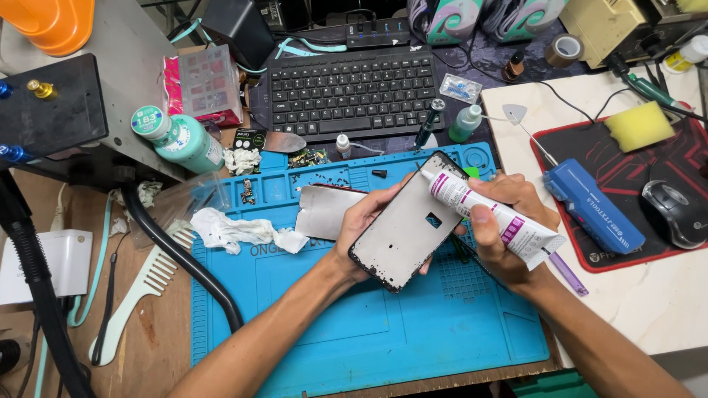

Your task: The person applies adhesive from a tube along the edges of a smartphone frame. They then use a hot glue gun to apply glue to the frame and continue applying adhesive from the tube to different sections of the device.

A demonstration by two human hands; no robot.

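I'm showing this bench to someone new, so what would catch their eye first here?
First, the two hands at the centre: the left hand holds a phone panel tilted over the blue work mat, while the right hand presses the nozzle of a white and purple tube against the panel's top edge. Behind them sits a black keyboard, and a red mouse pad with a yellow sponge lies at the right.

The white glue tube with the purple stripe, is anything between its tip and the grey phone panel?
Nothing visible: the white and purple glue tube in the right hand points its nozzle at the top edge of the grey phone panel, held by the left hand.
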